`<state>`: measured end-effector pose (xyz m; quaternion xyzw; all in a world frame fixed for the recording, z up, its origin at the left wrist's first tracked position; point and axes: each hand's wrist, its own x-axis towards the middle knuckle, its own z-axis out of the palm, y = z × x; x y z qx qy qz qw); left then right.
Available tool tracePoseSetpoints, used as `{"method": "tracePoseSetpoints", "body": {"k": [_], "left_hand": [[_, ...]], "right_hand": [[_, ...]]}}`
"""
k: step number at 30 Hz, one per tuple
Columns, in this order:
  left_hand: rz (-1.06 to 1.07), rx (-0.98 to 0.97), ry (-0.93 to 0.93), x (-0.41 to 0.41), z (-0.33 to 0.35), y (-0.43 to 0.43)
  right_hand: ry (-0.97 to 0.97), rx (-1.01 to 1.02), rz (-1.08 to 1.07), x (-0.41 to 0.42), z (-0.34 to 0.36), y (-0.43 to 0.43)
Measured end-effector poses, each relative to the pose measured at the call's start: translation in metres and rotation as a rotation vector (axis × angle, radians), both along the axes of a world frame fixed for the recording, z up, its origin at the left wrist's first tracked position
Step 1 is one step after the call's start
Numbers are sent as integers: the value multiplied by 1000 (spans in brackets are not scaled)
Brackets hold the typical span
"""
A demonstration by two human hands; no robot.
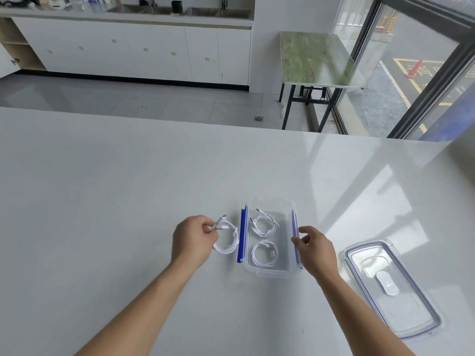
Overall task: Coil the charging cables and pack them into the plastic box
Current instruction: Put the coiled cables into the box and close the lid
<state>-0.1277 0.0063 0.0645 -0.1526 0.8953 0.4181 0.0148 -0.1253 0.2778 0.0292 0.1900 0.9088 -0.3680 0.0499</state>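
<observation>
A clear plastic box (pixel 287 271) with blue side clips stands open on the white table. Two coiled white cables lie inside it, one at the far end (pixel 264 224) and one at the near end (pixel 264 253). My left hand (pixel 191 240) holds a third coiled white cable (pixel 227 241) just left of the box, its plugs sticking out by my fingers. My right hand (pixel 314 249) rests against the box's right rim with its fingers loosely apart, holding nothing.
The box's clear lid (pixel 390 289) with a blue seal lies flat to the right of the box. The white table (pixel 128 201) stretches wide around. Beyond its far edge are a floor, cabinets and a green-topped side table (pixel 318 60).
</observation>
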Motion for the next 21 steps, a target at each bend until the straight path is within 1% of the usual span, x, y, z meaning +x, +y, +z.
{"method": "tracePoseSetpoints", "body": {"k": [3,6,16,21], "left_hand": [[-107,-59,46,-18,14,37],[-179,-127,48,-34,19,65],[-275,-301,-92,-68,2,104],[-386,-500,-89,-77,-8,120]], "right_hand": [[2,-12,1,1,-1,1],[3,-28,0,0,-1,2],[26,-67,5,-1,-6,6],[40,-67,-3,0,-9,7]]}}
